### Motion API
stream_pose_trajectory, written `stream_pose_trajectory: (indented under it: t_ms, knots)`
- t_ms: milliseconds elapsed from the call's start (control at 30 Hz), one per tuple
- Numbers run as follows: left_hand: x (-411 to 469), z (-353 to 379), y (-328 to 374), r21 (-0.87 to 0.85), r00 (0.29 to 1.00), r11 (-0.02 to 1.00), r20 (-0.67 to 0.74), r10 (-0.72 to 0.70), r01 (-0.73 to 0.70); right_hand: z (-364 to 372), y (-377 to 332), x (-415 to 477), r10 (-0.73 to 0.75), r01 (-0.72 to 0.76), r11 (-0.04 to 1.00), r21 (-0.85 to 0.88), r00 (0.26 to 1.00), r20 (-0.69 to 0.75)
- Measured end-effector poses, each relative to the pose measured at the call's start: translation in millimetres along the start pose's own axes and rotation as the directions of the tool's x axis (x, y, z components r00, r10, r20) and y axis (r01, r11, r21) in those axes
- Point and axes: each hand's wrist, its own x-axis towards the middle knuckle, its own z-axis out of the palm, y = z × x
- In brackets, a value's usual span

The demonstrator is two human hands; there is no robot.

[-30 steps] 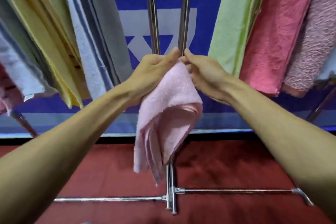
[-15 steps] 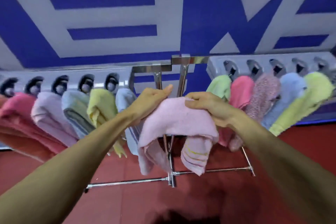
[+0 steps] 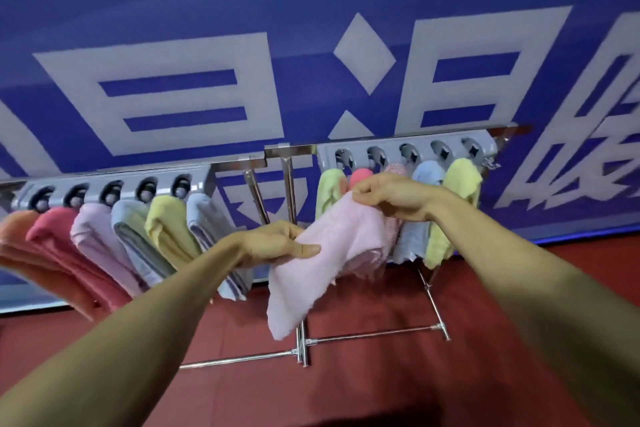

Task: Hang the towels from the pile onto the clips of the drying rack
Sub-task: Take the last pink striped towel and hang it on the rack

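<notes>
I hold a light pink towel (image 3: 329,253) in both hands in front of the drying rack. My left hand (image 3: 277,244) grips its lower left part with the thumb laid across the cloth. My right hand (image 3: 391,199) pinches its upper corner, raised close under the right clip bar (image 3: 405,152). The left clip bar (image 3: 114,187) carries several hanging towels; the right bar carries several too. The rest of the pink towel droops toward the floor.
Two steel uprights (image 3: 289,191) rise between the clip bars, with the rack's base bars (image 3: 374,334) on the red floor (image 3: 381,385). A blue banner with white characters (image 3: 207,87) fills the wall behind.
The view has tilted up and the rack's clips have come into sight. My right hand has risen to the right with the towel's corner, spreading the towel; my left hand now sits lower.
</notes>
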Motion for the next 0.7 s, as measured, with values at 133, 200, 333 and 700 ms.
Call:
stream_pose_trajectory:
  t_ms: [133, 200, 333, 700]
  knots:
    - [17, 40, 47, 0.044, 0.983, 0.994, -0.153, 0.106, -0.1, -44, 6, -37, -0.049, 0.046, 0.995, -0.089, 0.998, -0.035]
    - [30, 58, 68, 0.012, 0.967, 0.987, -0.198, 0.16, -0.161, -68, 7, -54, -0.052, 0.048, 0.971, -0.235, 0.999, -0.01]
    - [72, 85, 103, -0.083, 0.964, 0.975, -0.185, 0.188, -0.206, -116, 14, -81, -0.025, 0.022, 0.909, -0.417, 1.0, -0.002]
    - [235, 143, 147, 0.019, 0.973, 0.991, 0.191, 0.126, -0.132, -283, 68, -87, 0.288, -0.27, 0.802, -0.533, 0.956, -0.052]
